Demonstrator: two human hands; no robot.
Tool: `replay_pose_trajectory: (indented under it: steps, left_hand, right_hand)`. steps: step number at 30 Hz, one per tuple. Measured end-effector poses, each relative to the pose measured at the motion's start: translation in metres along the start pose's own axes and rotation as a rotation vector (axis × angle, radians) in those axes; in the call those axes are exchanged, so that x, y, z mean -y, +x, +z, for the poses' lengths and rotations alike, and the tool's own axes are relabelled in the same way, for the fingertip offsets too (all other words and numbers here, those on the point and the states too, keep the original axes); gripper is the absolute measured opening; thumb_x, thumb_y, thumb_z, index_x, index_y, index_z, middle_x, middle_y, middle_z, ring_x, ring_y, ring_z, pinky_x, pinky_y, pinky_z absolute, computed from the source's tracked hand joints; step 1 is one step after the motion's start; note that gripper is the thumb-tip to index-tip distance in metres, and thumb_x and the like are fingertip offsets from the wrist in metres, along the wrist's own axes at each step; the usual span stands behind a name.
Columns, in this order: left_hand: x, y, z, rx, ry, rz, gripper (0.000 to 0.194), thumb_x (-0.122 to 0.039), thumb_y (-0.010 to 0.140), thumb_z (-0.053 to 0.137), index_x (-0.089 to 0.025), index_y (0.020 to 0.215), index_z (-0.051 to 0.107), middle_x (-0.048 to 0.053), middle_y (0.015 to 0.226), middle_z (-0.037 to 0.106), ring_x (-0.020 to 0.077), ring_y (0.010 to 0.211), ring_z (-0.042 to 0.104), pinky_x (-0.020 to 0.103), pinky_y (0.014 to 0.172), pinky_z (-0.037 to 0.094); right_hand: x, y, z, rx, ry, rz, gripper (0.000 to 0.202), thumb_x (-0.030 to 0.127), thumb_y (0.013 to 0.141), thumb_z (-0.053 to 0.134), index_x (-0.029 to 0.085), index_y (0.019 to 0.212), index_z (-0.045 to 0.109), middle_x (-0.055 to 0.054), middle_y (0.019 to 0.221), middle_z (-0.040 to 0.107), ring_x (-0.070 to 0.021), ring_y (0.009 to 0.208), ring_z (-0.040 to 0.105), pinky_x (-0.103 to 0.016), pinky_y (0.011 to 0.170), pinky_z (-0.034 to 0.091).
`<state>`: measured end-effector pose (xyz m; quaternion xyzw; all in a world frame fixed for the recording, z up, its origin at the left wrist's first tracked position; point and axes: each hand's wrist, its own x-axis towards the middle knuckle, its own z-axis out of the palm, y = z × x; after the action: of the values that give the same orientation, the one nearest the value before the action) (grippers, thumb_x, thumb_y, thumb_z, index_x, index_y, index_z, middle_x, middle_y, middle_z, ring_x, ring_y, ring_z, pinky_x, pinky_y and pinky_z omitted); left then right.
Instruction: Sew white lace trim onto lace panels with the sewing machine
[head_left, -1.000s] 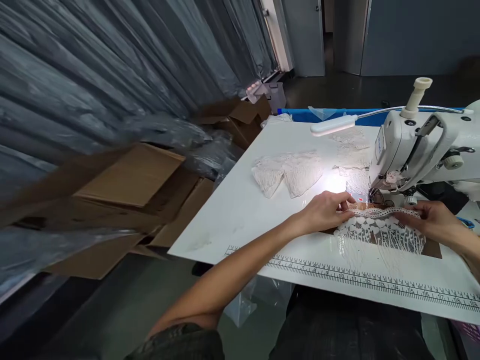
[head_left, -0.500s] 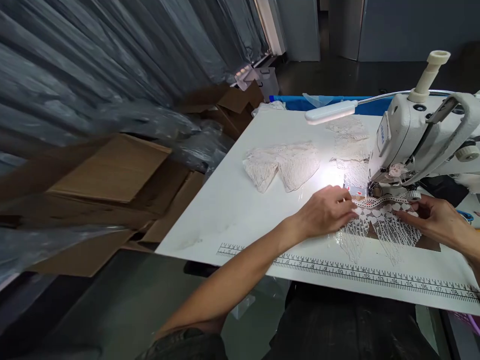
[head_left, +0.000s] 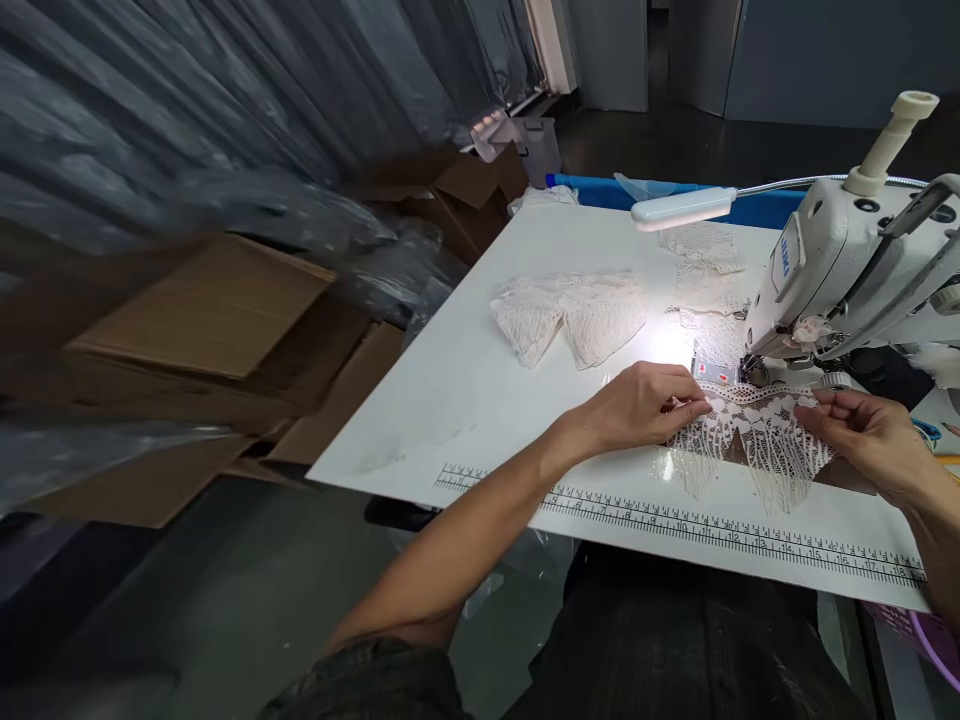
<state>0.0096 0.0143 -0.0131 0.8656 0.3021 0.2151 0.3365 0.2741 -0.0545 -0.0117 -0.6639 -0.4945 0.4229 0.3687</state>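
Observation:
A white lace piece (head_left: pixel 765 425) with fringed lower edges lies just in front of the sewing machine (head_left: pixel 825 260), its upper edge close to the presser foot. My left hand (head_left: pixel 649 405) pinches the lace's left end between thumb and fingers. At the right end, my right hand (head_left: pixel 874 430) grips the lace the same way. More lace (head_left: pixel 709 285) trails over the table behind the needle area. Another folded lace piece (head_left: pixel 574 315) lies flat on the white table (head_left: pixel 420 420), left of the machine.
A lamp (head_left: pixel 684 208) on a bent metal arm shines beside the machine. Printed ruler markings (head_left: pixel 675 520) run along the table's front edge. Open cardboard boxes (head_left: pixel 202 310) and plastic wrapping stand at the left. A purple basket (head_left: pixel 930 640) is at the lower right.
The view has shifted slightly. Both hands still hold the lace; my left fingers have closed into a clearer pinch, and my right hand has turned a little at the right end.

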Motion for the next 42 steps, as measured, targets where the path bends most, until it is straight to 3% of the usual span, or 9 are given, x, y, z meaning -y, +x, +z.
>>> replay_pose_trajectory:
  steps: [3, 7, 11, 16, 20, 23, 27, 35, 42]
  left_hand:
    - [-0.003, 0.001, 0.004, -0.081, -0.242, -0.17, 0.041, -0.053, 0.095, 0.053, -0.015, 0.082, 0.062, 0.005, 0.072, 0.066, 0.0109, 0.06, 0.059, 0.025, 0.056, 0.046]
    - [-0.003, 0.003, 0.004, 0.059, -0.621, -0.365, 0.065, -0.074, 0.085, 0.054, -0.014, 0.11, 0.051, 0.01, 0.092, 0.068, 0.0155, 0.071, 0.068, 0.025, 0.059, 0.051]
    - [-0.002, 0.001, -0.001, 0.113, -0.504, -0.433, 0.079, -0.066, 0.077, 0.069, -0.013, 0.131, 0.044, 0.006, 0.091, 0.065, 0.0178, 0.075, 0.064, 0.027, 0.063, 0.048]
    - [0.002, -0.003, -0.002, 0.064, -0.202, -0.418, 0.052, -0.037, 0.081, 0.069, -0.016, 0.125, 0.052, 0.0, 0.079, 0.058, 0.0165, 0.072, 0.057, 0.026, 0.06, 0.04]
    - [0.0, -0.003, -0.001, 0.089, -0.198, -0.461, 0.047, -0.032, 0.082, 0.066, -0.015, 0.122, 0.051, -0.001, 0.077, 0.058, 0.0154, 0.066, 0.056, 0.025, 0.055, 0.04]
    - [-0.003, -0.003, -0.003, 0.088, -0.193, -0.479, 0.047, -0.028, 0.081, 0.067, -0.013, 0.121, 0.05, 0.001, 0.08, 0.06, 0.0155, 0.066, 0.058, 0.025, 0.053, 0.041]
    - [-0.005, -0.003, -0.007, 0.11, -0.276, -0.523, 0.058, -0.03, 0.081, 0.07, -0.013, 0.13, 0.044, -0.001, 0.081, 0.058, 0.0128, 0.057, 0.058, 0.025, 0.048, 0.044]
    - [-0.005, 0.001, -0.005, 0.071, -0.212, -0.52, 0.042, -0.02, 0.084, 0.063, -0.012, 0.123, 0.05, -0.005, 0.071, 0.054, 0.0118, 0.064, 0.053, 0.025, 0.057, 0.041]
    - [-0.004, 0.002, -0.006, 0.082, -0.213, -0.53, 0.047, -0.015, 0.077, 0.063, -0.012, 0.122, 0.05, -0.006, 0.069, 0.051, 0.01, 0.06, 0.048, 0.025, 0.057, 0.036]
  right_hand:
    - [0.008, -0.001, 0.017, -0.004, 0.154, 0.13, 0.058, 0.061, 0.049, 0.089, 0.02, 0.083, 0.067, -0.005, 0.076, 0.069, -0.0176, 0.061, 0.062, -0.028, 0.046, 0.054]
    - [0.02, 0.0, 0.044, 0.107, 0.285, 0.114, 0.057, 0.056, 0.055, 0.09, 0.02, 0.092, 0.067, -0.004, 0.079, 0.069, -0.0179, 0.065, 0.067, -0.03, 0.053, 0.061]
    - [0.025, 0.003, 0.051, 0.274, 0.315, 0.014, 0.059, 0.064, 0.069, 0.08, 0.018, 0.104, 0.068, -0.008, 0.091, 0.073, -0.0208, 0.081, 0.072, -0.036, 0.076, 0.065]
    - [0.0, 0.004, 0.029, 0.06, -0.252, -0.239, 0.043, 0.053, 0.091, 0.058, 0.017, 0.112, 0.068, -0.01, 0.09, 0.074, -0.0243, 0.08, 0.071, -0.043, 0.079, 0.06]
    - [-0.018, 0.002, 0.026, 0.066, -0.705, -0.703, 0.038, 0.035, 0.099, 0.042, 0.02, 0.124, 0.067, -0.013, 0.106, 0.07, -0.0274, 0.093, 0.066, -0.045, 0.082, 0.057]
    - [-0.019, 0.007, 0.032, 0.072, -0.967, -0.843, 0.04, 0.03, 0.1, 0.038, 0.018, 0.129, 0.065, -0.016, 0.105, 0.064, -0.0295, 0.091, 0.062, -0.045, 0.077, 0.055]
    - [-0.016, 0.019, 0.035, 0.132, -1.074, -0.835, 0.041, 0.028, 0.1, 0.037, 0.02, 0.131, 0.063, -0.014, 0.097, 0.058, -0.0256, 0.081, 0.058, -0.039, 0.07, 0.052]
    - [-0.029, 0.026, 0.027, 0.1, -0.738, -0.776, 0.048, 0.041, 0.104, 0.029, 0.021, 0.139, 0.057, -0.013, 0.103, 0.061, -0.025, 0.089, 0.06, -0.042, 0.081, 0.054]
    - [-0.028, 0.022, 0.036, 0.113, -0.933, -0.792, 0.046, 0.04, 0.104, 0.028, 0.028, 0.133, 0.061, -0.012, 0.103, 0.055, -0.0246, 0.085, 0.054, -0.042, 0.077, 0.048]
